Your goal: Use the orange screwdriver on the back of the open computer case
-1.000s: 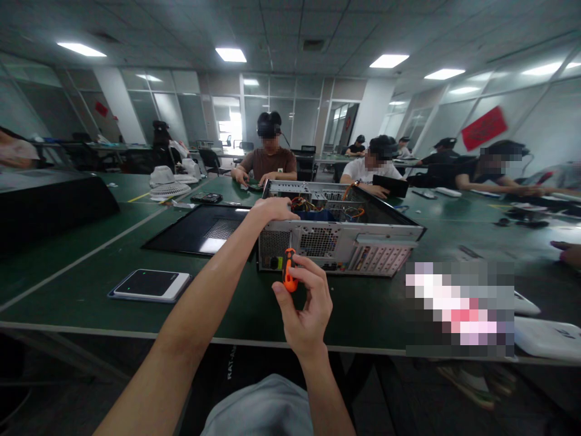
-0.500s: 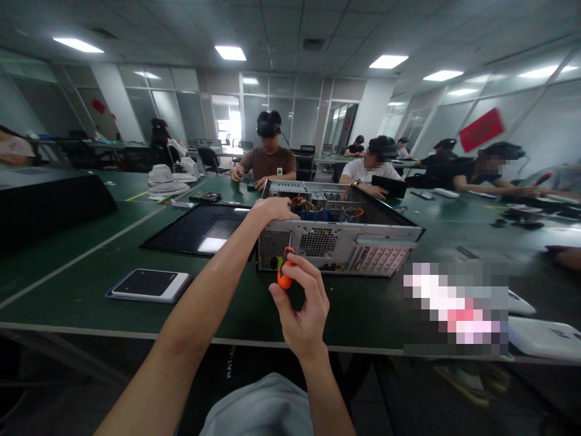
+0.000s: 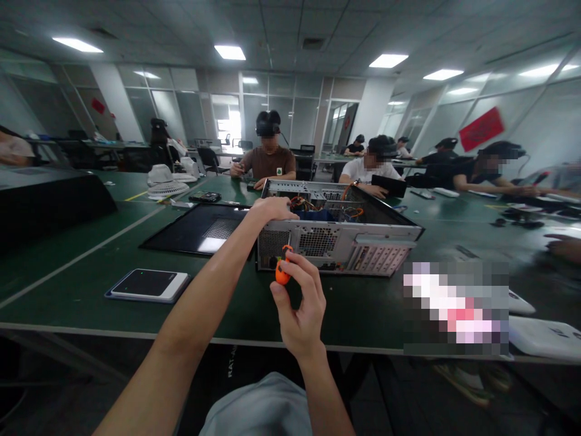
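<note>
A desktop computer case [image 3: 385, 235] lies on its side, its opened side up and its rear panel facing me. Coloured wires [image 3: 354, 212] show inside. My left hand [image 3: 275, 209] bends over the case's rear edge at the left corner; its thumb lies along the rim and the other fingertips are hidden inside. In front of the rear panel, my right hand [image 3: 303, 297] pinches an orange and black screwdriver [image 3: 283, 272] between thumb and fingers. Its handle points toward the panel's left part; the shaft is not visible, so contact cannot be told.
Left of the case lies a black side panel [image 3: 195, 230]. A white and black flat device [image 3: 147, 284] sits nearer me on the green table [image 3: 68, 266]. A small white fan [image 3: 167, 189] stands farther back. White devices [image 3: 544, 337] lie at the right. Several people work around.
My right hand and the screwdriver have shifted slightly left, and the handle has tilted a little. My left hand and the case stay where they were.
</note>
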The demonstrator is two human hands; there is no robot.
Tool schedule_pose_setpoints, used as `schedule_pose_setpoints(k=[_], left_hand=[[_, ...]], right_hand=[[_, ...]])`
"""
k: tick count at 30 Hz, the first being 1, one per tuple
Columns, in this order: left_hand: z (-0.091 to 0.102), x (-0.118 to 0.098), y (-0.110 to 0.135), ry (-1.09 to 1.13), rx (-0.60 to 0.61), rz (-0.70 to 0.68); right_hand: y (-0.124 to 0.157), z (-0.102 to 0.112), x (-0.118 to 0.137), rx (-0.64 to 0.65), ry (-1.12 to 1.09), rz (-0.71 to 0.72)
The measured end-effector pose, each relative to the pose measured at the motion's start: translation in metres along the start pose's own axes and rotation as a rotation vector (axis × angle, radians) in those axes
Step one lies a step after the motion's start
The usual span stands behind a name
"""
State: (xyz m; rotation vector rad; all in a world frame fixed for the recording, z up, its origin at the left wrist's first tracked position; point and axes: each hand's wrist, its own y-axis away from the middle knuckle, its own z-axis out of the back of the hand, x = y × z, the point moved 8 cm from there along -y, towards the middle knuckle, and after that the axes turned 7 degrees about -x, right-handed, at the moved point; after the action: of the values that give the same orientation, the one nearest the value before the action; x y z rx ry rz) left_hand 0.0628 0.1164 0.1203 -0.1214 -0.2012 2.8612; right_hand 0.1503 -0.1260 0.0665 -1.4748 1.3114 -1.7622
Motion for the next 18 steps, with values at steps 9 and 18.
schedule_pose_setpoints(k=[9, 18], left_hand=[[0.002, -0.002, 0.004, 0.005, 0.007, 0.006], [0.0, 0.0, 0.001, 0.002, 0.005, 0.009]], right_hand=[[0.011, -0.004, -0.021, -0.066, -0.171, -0.144], [0.005, 0.0, -0.011, 0.016, -0.049, -0.09]])
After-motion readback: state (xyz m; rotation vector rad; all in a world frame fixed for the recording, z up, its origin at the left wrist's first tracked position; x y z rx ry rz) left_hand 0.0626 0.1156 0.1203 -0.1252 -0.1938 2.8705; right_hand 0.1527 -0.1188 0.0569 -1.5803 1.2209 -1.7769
